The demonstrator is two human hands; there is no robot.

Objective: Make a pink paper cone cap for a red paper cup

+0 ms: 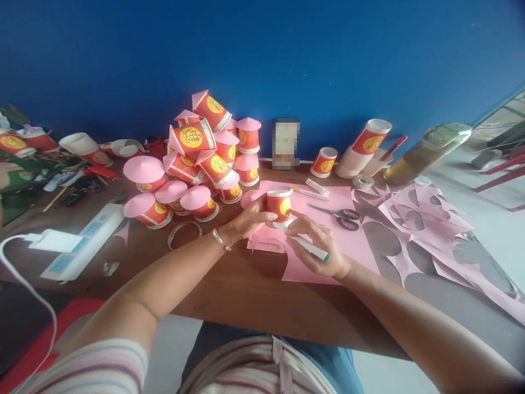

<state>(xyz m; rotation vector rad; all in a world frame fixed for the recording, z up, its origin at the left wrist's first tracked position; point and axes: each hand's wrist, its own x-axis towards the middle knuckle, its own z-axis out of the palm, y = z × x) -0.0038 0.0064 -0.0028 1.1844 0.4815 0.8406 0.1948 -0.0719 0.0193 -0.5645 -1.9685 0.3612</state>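
Note:
My left hand point(250, 218) is closed round a red paper cup point(275, 203) with a yellow emblem, its white rim upward. My right hand point(318, 243) grips a white marker pen point(307, 247) with a green end, and the pen's other end is at the cup's lower edge. I cannot tell whether the tip touches the cup. Beneath both hands lies a pink paper sheet point(303, 272). On the sheet, scissors point(344, 218) with dark handles rest right of the cup, with a glue stick point(317, 187) and an orange-and-white marker point(309, 193) behind it.
Red cups with pink cone roofs point(192, 137) are piled at the back left. A single cup point(324, 162), a leaning cup stack point(364, 148), a tape roll point(363, 181) and a bottle point(426, 153) stand behind. Pink scraps point(426, 224) spread rightward. A power strip point(84, 241) lies left.

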